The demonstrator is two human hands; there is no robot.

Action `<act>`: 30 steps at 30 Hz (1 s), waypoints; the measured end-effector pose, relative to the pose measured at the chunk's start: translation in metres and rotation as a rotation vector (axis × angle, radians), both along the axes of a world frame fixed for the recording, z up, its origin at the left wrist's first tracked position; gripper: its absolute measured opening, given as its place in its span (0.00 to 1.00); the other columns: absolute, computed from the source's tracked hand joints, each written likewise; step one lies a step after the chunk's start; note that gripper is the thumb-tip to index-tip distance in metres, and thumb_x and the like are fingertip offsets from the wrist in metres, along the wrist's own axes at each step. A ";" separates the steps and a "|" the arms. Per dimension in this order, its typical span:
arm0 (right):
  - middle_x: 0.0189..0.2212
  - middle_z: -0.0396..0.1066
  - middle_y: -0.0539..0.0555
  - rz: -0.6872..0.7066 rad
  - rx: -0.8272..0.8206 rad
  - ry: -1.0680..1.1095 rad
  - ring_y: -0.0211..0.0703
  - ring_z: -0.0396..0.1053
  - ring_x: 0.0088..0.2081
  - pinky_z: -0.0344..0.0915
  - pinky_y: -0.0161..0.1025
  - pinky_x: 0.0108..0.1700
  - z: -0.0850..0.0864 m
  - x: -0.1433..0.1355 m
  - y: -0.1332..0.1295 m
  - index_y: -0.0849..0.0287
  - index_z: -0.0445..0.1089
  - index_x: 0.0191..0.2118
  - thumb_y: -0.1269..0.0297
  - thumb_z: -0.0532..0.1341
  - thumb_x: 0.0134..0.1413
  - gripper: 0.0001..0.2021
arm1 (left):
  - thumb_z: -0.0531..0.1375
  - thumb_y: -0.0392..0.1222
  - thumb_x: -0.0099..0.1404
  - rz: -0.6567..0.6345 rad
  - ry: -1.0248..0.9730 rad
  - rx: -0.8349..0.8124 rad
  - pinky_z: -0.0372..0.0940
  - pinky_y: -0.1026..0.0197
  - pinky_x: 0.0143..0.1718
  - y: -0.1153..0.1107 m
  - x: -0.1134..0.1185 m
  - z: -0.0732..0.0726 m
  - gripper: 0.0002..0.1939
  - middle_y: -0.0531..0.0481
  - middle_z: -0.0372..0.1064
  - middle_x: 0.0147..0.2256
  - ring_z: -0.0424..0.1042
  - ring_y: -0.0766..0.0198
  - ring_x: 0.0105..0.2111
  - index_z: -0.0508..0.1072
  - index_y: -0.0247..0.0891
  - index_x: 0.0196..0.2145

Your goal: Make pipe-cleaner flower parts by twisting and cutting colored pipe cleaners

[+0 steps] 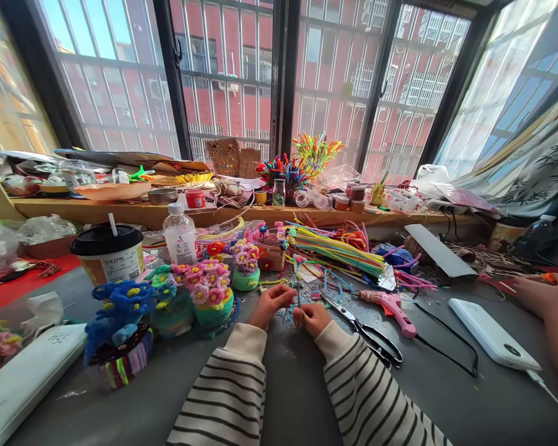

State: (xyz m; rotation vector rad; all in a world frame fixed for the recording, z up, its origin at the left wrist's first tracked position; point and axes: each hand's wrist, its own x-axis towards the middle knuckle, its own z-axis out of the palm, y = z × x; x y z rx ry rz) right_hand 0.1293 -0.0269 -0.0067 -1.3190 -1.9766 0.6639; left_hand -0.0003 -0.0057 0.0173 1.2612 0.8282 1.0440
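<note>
Right hand (313, 318) pinches thin dark stem (299, 290), roughly upright over grey table (291, 390), in from back edge. Left hand (270, 306) just beside, fingertips together; cannot tell whether gripping stem. Scissors (353, 319) lie rightward, nearer back edge than sleeves (227, 390).

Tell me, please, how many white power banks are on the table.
2: one white power bank at the lower left, another power bank right of the pink glue gun. More may be hidden.

Cream sleeves (225, 387), thinly black-striped — plain beige ribbed cuffs (245, 339).
</note>
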 end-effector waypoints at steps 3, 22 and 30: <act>0.08 0.55 0.47 0.016 -0.004 -0.012 0.29 0.52 0.15 0.47 0.29 0.19 0.001 0.000 -0.001 0.64 0.65 0.13 0.42 0.44 0.42 0.30 | 0.58 0.46 0.44 -0.007 0.004 -0.003 0.51 0.69 0.21 0.000 0.000 0.000 0.10 0.58 0.56 0.16 0.55 0.73 0.18 0.63 0.36 0.19; 0.07 0.54 0.47 -0.011 -0.007 0.051 0.29 0.51 0.14 0.47 0.29 0.18 -0.004 -0.002 0.003 0.63 0.61 0.09 0.44 0.46 0.42 0.28 | 0.57 0.48 0.45 -0.153 -0.024 0.009 0.50 0.70 0.19 0.003 0.001 -0.005 0.12 0.57 0.55 0.19 0.54 0.74 0.18 0.62 0.36 0.19; 0.06 0.49 0.45 -0.098 -0.033 0.105 0.28 0.47 0.12 0.45 0.29 0.16 -0.003 -0.004 0.002 0.61 0.54 0.06 0.43 0.50 0.37 0.26 | 0.55 0.46 0.48 -0.143 -0.077 0.009 0.52 0.68 0.21 0.005 -0.001 -0.009 0.09 0.56 0.54 0.18 0.55 0.72 0.19 0.62 0.37 0.20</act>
